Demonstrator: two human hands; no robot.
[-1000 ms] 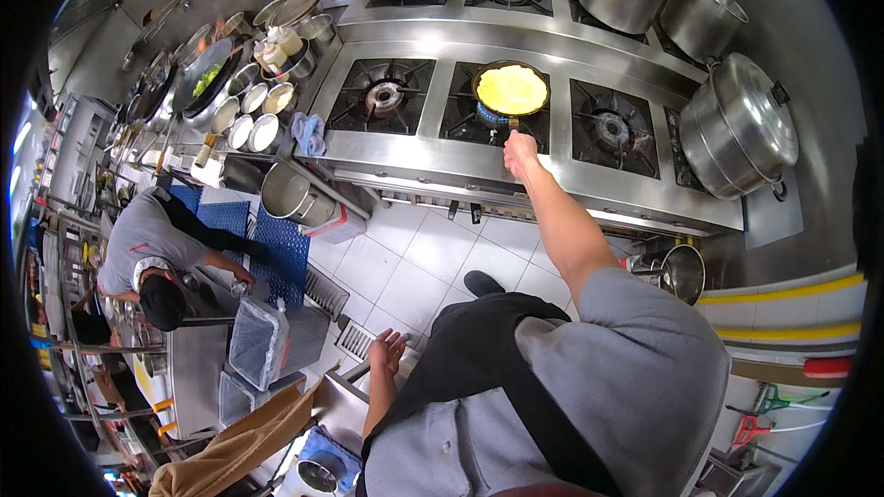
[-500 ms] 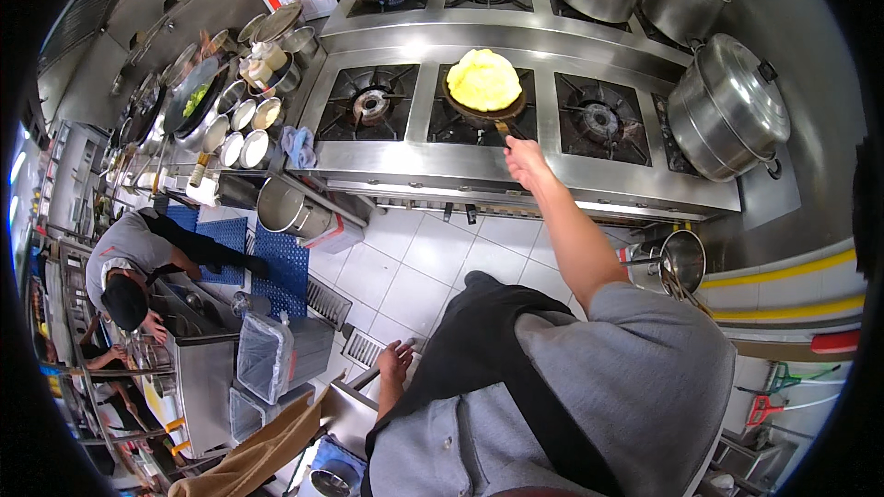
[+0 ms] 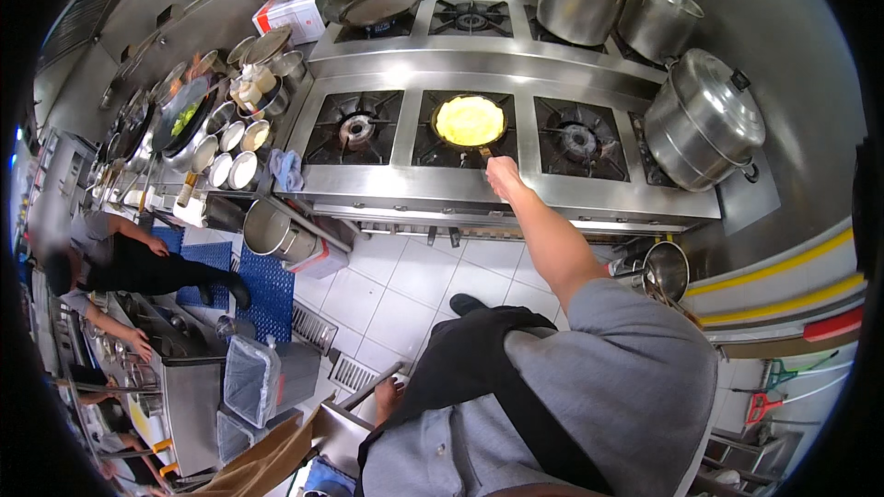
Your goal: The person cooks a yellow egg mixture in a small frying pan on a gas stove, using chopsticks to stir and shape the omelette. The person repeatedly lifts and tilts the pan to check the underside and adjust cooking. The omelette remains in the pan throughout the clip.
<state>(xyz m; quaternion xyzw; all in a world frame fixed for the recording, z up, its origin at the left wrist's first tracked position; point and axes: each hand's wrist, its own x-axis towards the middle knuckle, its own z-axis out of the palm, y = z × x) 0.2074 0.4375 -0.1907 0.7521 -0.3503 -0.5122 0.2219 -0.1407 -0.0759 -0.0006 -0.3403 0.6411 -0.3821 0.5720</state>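
Observation:
My right hand [image 3: 503, 179] is wrapped round the handle of a small frying pan [image 3: 487, 153] on the front middle burner. A round yellow egg omelette [image 3: 470, 121] lies fairly flat inside the pan, covering most of its bottom. Low at my left side, my left hand [image 3: 389, 398] is beside the metal bar [image 3: 370, 385] of a steel fixture, close to my apron. Its fingers show only in part, and whether they touch the bar is unclear.
Bare burners [image 3: 580, 136] flank the pan. A lidded steamer pot [image 3: 704, 124] stands right, stockpots [image 3: 582, 0] and a wok [image 3: 378, 2] behind. Left are sauce containers [image 3: 243, 168] and a blue cloth [image 3: 286, 169]. A co-worker [image 3: 101, 258] leans at a counter, beyond a lined bin [image 3: 250, 373].
The omelette was bulging up over the pan's far side; now it lies flatter within the rim. My left hand, open before, has drawn in beside the bar. The co-worker has shifted left.

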